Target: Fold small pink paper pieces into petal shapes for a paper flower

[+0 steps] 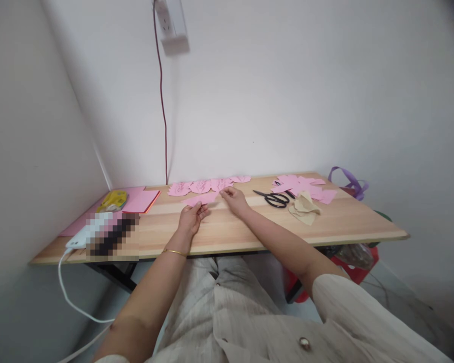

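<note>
A piece of pink paper (201,198) is held between my two hands over the middle of the table. My left hand (190,218) is closed on its near edge, thumb on top and fingers curled. At the paper's right end, my right hand (234,200) is closed in a pinch. Just beyond it, a row of cut pink paper shapes with dark markings (200,186) lies along the wall side. Black-handled scissors (276,199) rest to the right of my right hand, blades pointing left.
Pink paper scraps (300,186) and a crumpled tan cloth or paper (304,207) lie at the right of the wooden table (227,237). On the left are pink and red sheets (142,200), a yellow packet (112,200) and a white power bank (87,233) with a cable.
</note>
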The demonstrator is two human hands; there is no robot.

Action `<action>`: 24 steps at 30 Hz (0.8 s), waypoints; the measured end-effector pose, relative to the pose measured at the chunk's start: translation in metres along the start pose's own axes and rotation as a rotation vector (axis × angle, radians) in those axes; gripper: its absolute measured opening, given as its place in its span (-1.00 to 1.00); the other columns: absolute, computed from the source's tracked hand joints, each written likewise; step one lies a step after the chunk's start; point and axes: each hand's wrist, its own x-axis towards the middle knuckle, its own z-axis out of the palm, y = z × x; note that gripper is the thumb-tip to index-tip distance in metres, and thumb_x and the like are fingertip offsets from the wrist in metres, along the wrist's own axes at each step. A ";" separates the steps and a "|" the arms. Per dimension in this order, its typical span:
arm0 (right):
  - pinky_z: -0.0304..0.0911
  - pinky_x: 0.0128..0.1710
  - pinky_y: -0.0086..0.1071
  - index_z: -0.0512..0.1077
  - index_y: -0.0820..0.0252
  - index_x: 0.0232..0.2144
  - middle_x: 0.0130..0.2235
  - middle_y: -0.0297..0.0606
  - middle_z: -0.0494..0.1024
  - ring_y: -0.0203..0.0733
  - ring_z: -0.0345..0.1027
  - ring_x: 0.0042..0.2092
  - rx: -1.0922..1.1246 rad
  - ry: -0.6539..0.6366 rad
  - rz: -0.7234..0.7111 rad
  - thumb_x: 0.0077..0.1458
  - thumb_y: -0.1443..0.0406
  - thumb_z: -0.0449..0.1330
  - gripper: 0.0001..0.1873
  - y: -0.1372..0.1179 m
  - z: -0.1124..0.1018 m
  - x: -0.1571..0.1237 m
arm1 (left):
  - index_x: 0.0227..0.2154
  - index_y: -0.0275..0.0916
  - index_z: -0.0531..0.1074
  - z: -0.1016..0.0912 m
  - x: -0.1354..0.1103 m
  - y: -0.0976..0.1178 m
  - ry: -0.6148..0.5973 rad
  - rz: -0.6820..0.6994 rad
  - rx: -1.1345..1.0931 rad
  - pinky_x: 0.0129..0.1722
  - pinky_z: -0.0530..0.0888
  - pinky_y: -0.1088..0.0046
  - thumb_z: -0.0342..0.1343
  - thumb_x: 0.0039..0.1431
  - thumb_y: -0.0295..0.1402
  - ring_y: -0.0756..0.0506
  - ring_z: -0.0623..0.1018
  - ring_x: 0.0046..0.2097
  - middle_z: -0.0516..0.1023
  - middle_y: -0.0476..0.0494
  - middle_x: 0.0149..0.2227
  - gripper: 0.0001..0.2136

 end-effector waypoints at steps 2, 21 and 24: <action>0.18 -0.24 -0.36 0.43 0.21 -0.39 -0.38 -0.24 0.48 -0.23 0.27 -0.33 -0.096 0.093 -0.105 0.10 0.12 0.05 -0.71 -0.004 -0.003 0.000 | -0.46 -0.37 0.37 0.000 0.000 -0.001 -0.022 0.010 0.010 -0.24 0.55 0.26 0.30 -0.08 -0.46 -0.05 0.56 -0.40 0.54 -0.15 -0.47 -0.81; -0.06 -0.08 -0.26 0.50 0.17 -0.34 -0.26 -0.22 0.50 -0.17 0.27 -0.15 -0.455 -0.169 -0.358 0.13 0.23 0.18 -0.86 -0.009 0.012 -0.015 | -0.38 -0.41 0.51 0.003 -0.006 -0.001 -0.233 -0.014 0.069 -0.09 0.49 0.22 0.37 -0.17 -0.28 -0.14 0.59 -0.25 0.61 -0.32 -0.29 -0.68; -0.08 -0.10 -0.24 0.52 0.16 -0.34 -0.25 -0.19 0.50 -0.14 0.25 -0.14 -0.516 -0.160 -0.428 0.13 0.27 0.17 -0.87 -0.011 0.010 -0.015 | -0.39 -0.38 0.50 0.002 -0.005 0.000 -0.221 -0.037 0.047 -0.11 0.50 0.20 0.34 -0.13 -0.23 -0.13 0.59 -0.29 0.61 -0.30 -0.33 -0.69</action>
